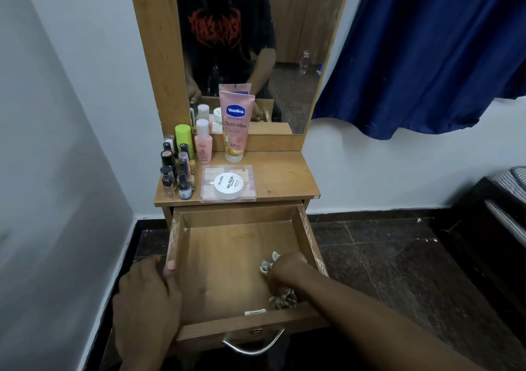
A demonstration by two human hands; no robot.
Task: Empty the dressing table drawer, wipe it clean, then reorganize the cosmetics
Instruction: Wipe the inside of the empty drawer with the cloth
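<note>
A pulled-out light brown wooden drawer (227,259) sat below the wooden dressing table top (284,177). The left hand (148,294) gripped its left wall, thumb inside. The right hand (287,268) clutched a crumpled grey-and-white cloth (284,299) on the drawer floor, near right. On top stood a pink tube (235,126) reading "Vaseline Gluta-Hya". A round white jar (229,185) reading "ZUDIO NAIL POLISH" lay on a clear plastic case (210,191), with small nail polish bottles (176,171) at left.
</note>
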